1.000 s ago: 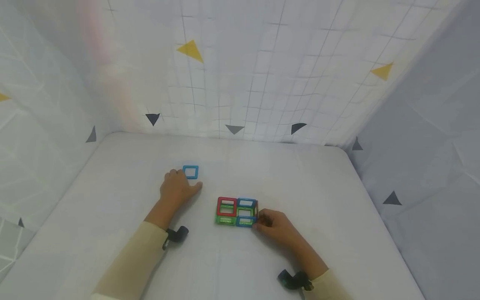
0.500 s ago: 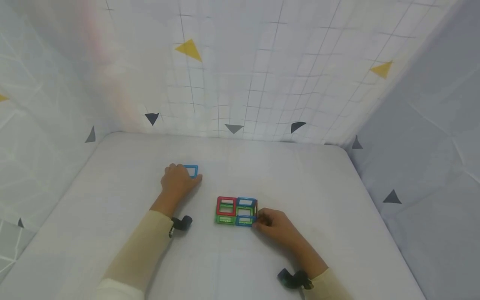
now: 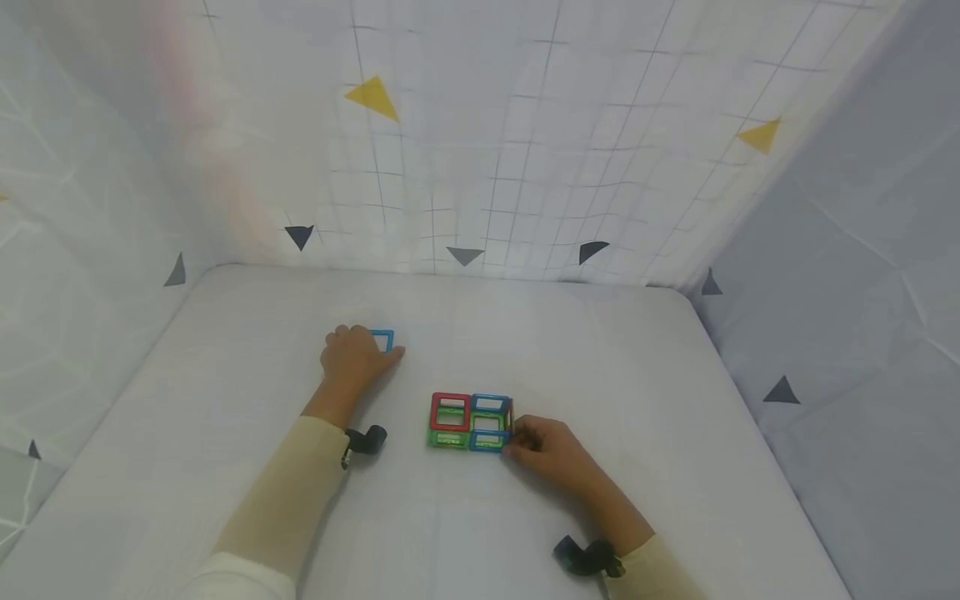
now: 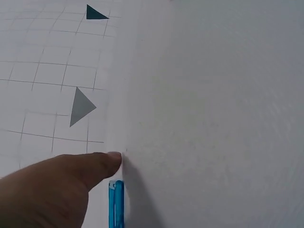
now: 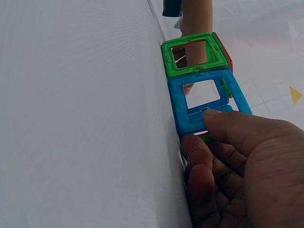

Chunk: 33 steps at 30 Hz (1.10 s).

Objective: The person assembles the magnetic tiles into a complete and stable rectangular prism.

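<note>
A single blue square frame tile (image 3: 385, 340) lies flat on the white table (image 3: 637, 400). My left hand (image 3: 367, 348) lies over its left side, fingers curled on it and thumb along its near edge. In the left wrist view only the tile's blue edge (image 4: 116, 204) shows, below my thumb tip (image 4: 107, 161). A small block structure (image 3: 470, 422) of red, green and blue square frames stands mid-table. My right hand (image 3: 513, 442) pinches its right end. In the right wrist view the thumb (image 5: 228, 124) presses the structure's blue frame (image 5: 179, 105), and its green frame (image 5: 194, 54) is beyond.
Patterned cloth walls (image 3: 480, 167) with yellow and dark triangles close the table in at the back and on both sides. The table's bare surface extends around the structure. Black wrist cameras (image 3: 365, 439) sit on both cream sleeves.
My left hand has slid forward onto the single blue tile, covering its left part. The right hand and the structure have stayed in place.
</note>
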### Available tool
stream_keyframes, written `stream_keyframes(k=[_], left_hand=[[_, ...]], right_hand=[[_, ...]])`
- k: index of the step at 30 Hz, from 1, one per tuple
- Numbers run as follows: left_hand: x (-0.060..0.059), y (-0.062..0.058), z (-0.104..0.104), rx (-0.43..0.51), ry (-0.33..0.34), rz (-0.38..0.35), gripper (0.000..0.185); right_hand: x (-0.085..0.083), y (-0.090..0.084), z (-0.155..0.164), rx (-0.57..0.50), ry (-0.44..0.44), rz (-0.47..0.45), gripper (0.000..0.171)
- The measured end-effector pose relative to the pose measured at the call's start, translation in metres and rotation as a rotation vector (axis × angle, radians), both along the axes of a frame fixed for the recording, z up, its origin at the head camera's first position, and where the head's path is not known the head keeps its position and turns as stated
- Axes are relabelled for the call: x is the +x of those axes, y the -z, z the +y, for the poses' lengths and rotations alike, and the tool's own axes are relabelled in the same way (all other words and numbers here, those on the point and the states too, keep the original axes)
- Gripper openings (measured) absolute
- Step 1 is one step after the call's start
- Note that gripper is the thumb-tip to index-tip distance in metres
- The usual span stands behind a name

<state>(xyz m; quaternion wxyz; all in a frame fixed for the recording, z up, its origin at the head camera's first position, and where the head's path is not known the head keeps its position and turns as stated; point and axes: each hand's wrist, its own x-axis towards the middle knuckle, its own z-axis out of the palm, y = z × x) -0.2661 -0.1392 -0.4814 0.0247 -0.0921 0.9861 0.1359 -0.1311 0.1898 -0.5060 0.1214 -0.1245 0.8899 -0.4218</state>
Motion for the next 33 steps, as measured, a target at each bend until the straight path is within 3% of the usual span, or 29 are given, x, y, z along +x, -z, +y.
stream_keyframes(k=[13, 27, 33], left_hand=[[0.002, -0.007, -0.003, 0.069, -0.019, -0.013, 0.056], [0.005, -0.008, -0.014, 0.084, 0.116, -0.016, 0.054], [0.008, -0.006, -0.018, 0.151, 0.137, -0.004, 0.062]], right_hand=[[-0.002, 0.003, -0.001, 0.012, 0.003, 0.013, 0.021], [-0.002, 0.004, -0.002, 0.023, 0.002, 0.032, 0.02], [-0.003, 0.005, -0.001, 0.017, 0.009, 0.028, 0.019]])
